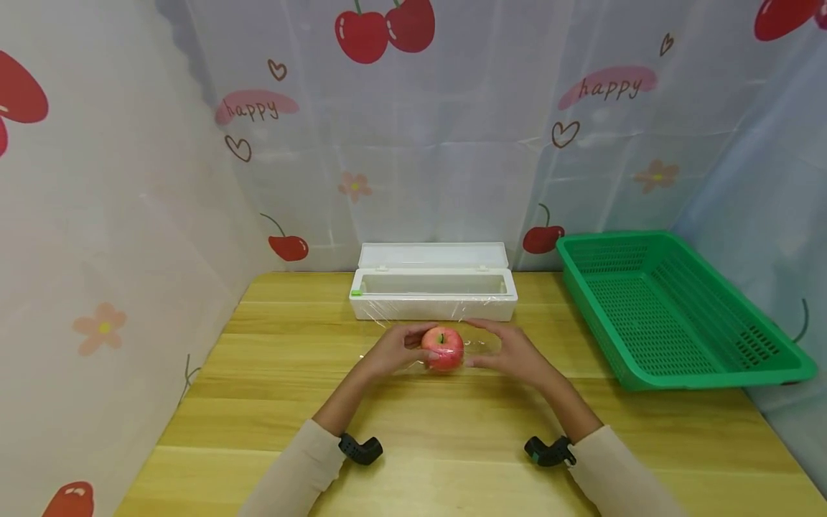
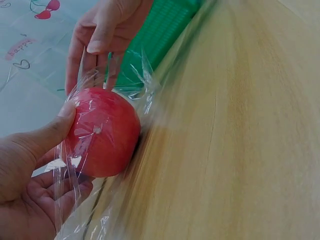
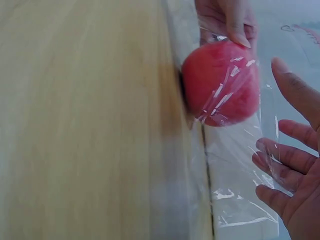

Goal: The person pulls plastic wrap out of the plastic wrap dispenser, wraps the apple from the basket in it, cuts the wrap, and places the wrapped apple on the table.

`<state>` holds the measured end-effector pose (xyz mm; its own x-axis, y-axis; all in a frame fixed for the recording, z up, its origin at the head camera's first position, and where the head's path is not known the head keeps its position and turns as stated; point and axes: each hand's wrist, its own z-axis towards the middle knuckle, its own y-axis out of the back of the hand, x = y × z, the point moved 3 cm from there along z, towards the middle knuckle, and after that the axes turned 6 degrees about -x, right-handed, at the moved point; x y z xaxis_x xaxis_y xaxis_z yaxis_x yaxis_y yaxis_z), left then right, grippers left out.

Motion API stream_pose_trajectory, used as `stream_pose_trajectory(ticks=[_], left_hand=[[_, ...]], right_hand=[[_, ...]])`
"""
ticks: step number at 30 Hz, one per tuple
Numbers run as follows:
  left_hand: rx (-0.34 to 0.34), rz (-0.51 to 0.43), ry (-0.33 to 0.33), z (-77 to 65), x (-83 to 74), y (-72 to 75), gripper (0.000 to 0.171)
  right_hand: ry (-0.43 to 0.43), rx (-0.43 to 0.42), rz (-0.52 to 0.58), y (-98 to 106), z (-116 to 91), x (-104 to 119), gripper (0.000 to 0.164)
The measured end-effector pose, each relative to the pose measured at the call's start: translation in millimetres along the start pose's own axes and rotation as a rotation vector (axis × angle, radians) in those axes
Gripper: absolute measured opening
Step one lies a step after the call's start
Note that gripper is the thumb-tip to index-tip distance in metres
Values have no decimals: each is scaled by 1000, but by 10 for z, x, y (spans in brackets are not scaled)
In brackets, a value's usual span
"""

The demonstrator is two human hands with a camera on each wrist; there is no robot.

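- Near side of the box (image 1: 433, 309), the apple (image 1: 442, 348) sits in film (image 3: 240, 200).
- Left hand (image 1: 393, 350) grips it; right hand (image 1: 513, 352), fingers spread, grips nothing.
- Wrapping seems underway; next likely calls for gathering film at right.

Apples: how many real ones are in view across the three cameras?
1. The red apple is in the grip of the left hand, with clear plastic film over it, on the person's side of the open white box; all three views show this same apple.
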<state>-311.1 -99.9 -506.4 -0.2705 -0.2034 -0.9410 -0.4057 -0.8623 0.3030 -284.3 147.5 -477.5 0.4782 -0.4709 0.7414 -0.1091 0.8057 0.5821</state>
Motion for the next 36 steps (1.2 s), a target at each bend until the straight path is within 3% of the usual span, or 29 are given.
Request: stream_pose_trajectory(ticks=[9, 19, 27, 36], left_hand=[[41, -13, -1, -1, -5, 8, 56], [44, 7, -8, -44, -66, 80, 54], [79, -9, 20, -45, -101, 129, 52], [74, -9, 77, -60, -149, 137, 54]], right_hand=[[2, 36, 18, -232, 55, -46, 78], [8, 39, 97, -309, 101, -58, 59], [-94, 68, 212, -318, 87, -41, 59], [-122, 81, 337, -300, 51, 2, 54]])
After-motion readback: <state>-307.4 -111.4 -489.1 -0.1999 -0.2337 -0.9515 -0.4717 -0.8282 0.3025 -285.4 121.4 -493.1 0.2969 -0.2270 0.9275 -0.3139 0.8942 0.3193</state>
